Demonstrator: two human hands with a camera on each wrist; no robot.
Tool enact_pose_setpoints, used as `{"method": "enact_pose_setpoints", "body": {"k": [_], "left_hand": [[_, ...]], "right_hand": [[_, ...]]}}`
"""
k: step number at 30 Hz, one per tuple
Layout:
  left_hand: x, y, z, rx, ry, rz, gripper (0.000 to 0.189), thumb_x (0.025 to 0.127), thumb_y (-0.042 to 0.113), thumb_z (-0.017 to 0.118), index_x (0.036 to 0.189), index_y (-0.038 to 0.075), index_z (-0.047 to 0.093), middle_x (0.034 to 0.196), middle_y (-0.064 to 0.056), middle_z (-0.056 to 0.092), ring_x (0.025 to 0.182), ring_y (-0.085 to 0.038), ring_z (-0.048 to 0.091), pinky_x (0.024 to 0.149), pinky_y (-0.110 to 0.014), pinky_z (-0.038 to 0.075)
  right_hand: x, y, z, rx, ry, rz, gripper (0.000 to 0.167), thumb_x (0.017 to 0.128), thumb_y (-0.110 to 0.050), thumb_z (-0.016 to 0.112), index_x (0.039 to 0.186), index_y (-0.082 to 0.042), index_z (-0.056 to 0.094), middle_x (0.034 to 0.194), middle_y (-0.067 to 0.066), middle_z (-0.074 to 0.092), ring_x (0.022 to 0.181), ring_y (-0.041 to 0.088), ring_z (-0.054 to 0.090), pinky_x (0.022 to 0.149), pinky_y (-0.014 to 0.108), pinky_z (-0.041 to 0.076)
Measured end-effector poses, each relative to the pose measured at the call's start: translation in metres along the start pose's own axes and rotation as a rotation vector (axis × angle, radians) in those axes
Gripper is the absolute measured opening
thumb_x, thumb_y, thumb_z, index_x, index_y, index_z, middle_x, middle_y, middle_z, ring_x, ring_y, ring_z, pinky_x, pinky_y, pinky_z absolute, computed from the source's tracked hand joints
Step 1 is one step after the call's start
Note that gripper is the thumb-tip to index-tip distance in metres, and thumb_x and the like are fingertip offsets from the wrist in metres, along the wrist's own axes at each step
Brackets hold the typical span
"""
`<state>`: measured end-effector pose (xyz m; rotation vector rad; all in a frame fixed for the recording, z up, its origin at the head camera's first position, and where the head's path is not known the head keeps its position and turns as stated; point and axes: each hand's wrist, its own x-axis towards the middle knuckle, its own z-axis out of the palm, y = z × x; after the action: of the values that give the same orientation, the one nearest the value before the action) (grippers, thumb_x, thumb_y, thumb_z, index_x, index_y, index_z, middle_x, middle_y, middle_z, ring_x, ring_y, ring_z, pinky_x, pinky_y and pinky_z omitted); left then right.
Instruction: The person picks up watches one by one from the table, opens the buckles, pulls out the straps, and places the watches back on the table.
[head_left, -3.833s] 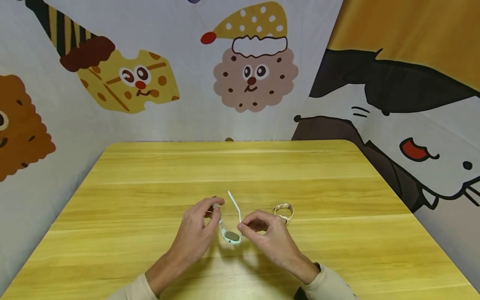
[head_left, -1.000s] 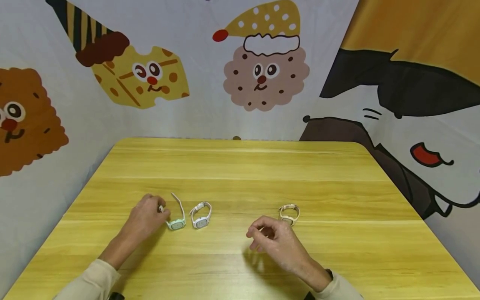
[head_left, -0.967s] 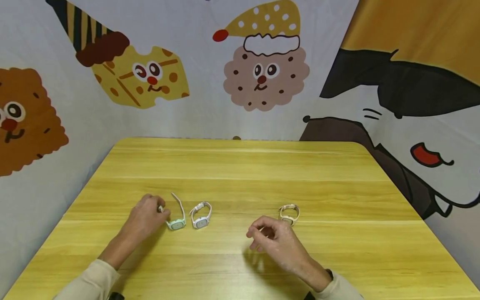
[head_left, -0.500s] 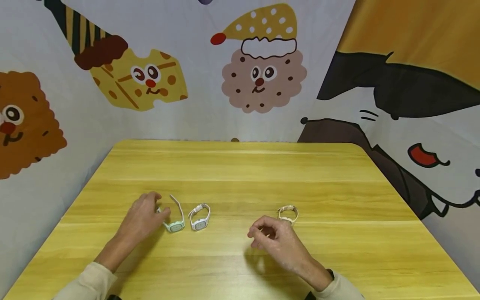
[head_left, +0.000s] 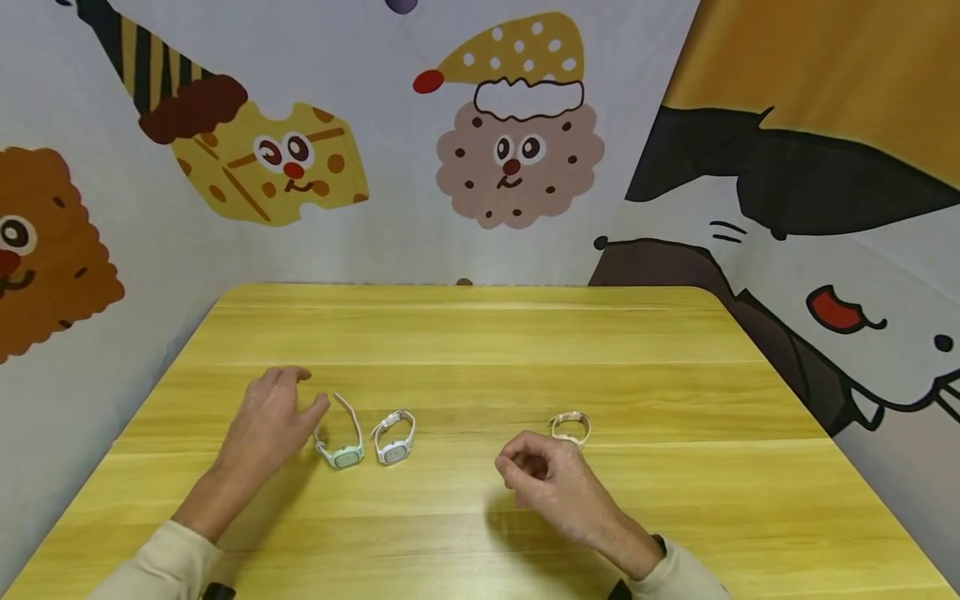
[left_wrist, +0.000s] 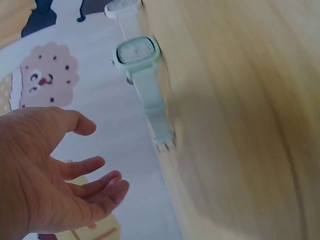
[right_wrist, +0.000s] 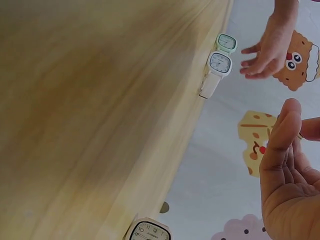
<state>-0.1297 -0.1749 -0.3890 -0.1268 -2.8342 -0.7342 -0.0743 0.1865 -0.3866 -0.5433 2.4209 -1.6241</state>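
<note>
A mint-green wristwatch (head_left: 348,457) lies on its side on the table, its pale strap standing unfastened in an open curve. Just left of it hovers my left hand (head_left: 258,425), fingers spread and thumb apart from the strap; the left wrist view shows a gap between the fingers and the mint watch (left_wrist: 137,51). To the right of that watch is a white wristwatch (head_left: 393,452), its strap closed into a loop. My right hand (head_left: 555,483) hangs loosely curled above the table with nothing in it, partly covering a cream wristwatch (head_left: 572,416) behind it.
The wooden table (head_left: 480,333) has its far edge against a white cloth (head_left: 405,250) printed with cartoon food. A patterned cloth also hangs on the left and right sides.
The mint watch has gone from between both hands at the middle to the left beside the white watch. My left hand has just let go of its strap and drawn back; the right stays nearly still.
</note>
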Motion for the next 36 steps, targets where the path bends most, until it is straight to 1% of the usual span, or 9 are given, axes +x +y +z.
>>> {"method": "enact_pose_setpoints", "body": {"k": [3,7,10,13,17,21,26,30,36], "left_hand": [[-0.001,0.014,0.003,0.026,0.012,0.055,0.041,0.095,0.018,0.064,0.121,-0.014,0.06,0.122,-0.035,0.056,0.117,-0.057,0.046,0.093,-0.067,0.045],[-0.004,0.033,0.01,0.071,0.025,0.153,0.038,0.093,0.018,0.069,0.117,-0.011,0.064,0.121,-0.028,0.059,0.116,-0.052,0.049,0.088,-0.062,0.051],[-0.006,0.042,0.016,0.123,0.023,0.221,0.036,0.092,0.019,0.073,0.115,-0.008,0.066,0.119,-0.024,0.061,0.113,-0.048,0.053,0.089,-0.057,0.053],[-0.007,0.049,0.021,0.173,-0.001,0.264,0.037,0.092,0.022,0.074,0.115,-0.006,0.067,0.116,-0.021,0.063,0.111,-0.044,0.056,0.089,-0.055,0.053],[-0.009,0.054,0.027,0.196,-0.052,0.298,0.034,0.093,0.027,0.074,0.112,-0.002,0.07,0.115,-0.017,0.065,0.109,-0.042,0.058,0.088,-0.053,0.055],[-0.011,0.058,0.032,0.166,-0.119,0.336,0.028,0.093,0.028,0.074,0.104,0.002,0.074,0.114,-0.015,0.065,0.109,-0.039,0.058,0.089,-0.05,0.054],[-0.013,0.06,0.035,0.166,-0.184,0.37,0.025,0.088,0.03,0.079,0.097,0.006,0.078,0.116,-0.015,0.066,0.111,-0.037,0.057,0.095,-0.049,0.051],[-0.015,0.061,0.036,0.194,-0.195,0.39,0.018,0.084,0.026,0.082,0.089,0.009,0.078,0.117,-0.016,0.065,0.111,-0.037,0.057,0.094,-0.049,0.052],[-0.018,0.06,0.04,0.213,-0.167,0.42,0.011,0.084,0.019,0.082,0.08,0.012,0.076,0.115,-0.016,0.065,0.109,-0.036,0.058,0.088,-0.049,0.054]], "right_hand": [[0.0,0.0,0.0,-0.009,0.0,0.001,0.01,0.103,-0.019,0.064,0.097,-0.013,0.07,0.081,0.012,0.066,0.061,0.017,0.064,0.056,0.035,0.059],[0.0,0.001,0.001,-0.021,0.001,-0.01,0.012,0.103,-0.019,0.064,0.097,-0.01,0.07,0.08,0.013,0.065,0.06,0.016,0.063,0.056,0.034,0.058],[0.0,0.001,0.001,-0.024,0.005,-0.023,0.013,0.103,-0.019,0.064,0.097,-0.009,0.07,0.08,0.011,0.065,0.06,0.015,0.063,0.055,0.033,0.058],[0.0,0.001,0.001,-0.013,0.01,-0.03,0.014,0.102,-0.019,0.065,0.097,-0.007,0.07,0.079,0.009,0.065,0.061,0.015,0.063,0.055,0.033,0.058],[0.0,0.003,0.002,0.016,0.009,-0.036,0.014,0.102,-0.017,0.065,0.098,-0.005,0.07,0.079,0.005,0.065,0.062,0.015,0.063,0.055,0.033,0.058],[0.0,0.003,0.003,0.016,0.01,-0.03,0.014,0.102,-0.017,0.065,0.098,-0.004,0.07,0.078,0.0,0.064,0.061,0.014,0.063,0.055,0.033,0.058],[0.0,0.003,0.002,-0.059,0.036,-0.05,0.012,0.101,-0.016,0.066,0.094,-0.007,0.07,0.075,-0.004,0.064,0.062,0.011,0.06,0.055,0.029,0.056],[0.0,0.005,0.003,-0.153,0.069,-0.082,0.01,0.099,-0.016,0.068,0.092,-0.011,0.072,0.075,-0.01,0.063,0.066,0.009,0.057,0.058,0.028,0.052],[0.0,0.006,0.003,-0.181,0.082,-0.082,0.009,0.099,-0.017,0.068,0.092,-0.012,0.073,0.077,-0.011,0.063,0.068,0.009,0.057,0.06,0.029,0.052]]}}
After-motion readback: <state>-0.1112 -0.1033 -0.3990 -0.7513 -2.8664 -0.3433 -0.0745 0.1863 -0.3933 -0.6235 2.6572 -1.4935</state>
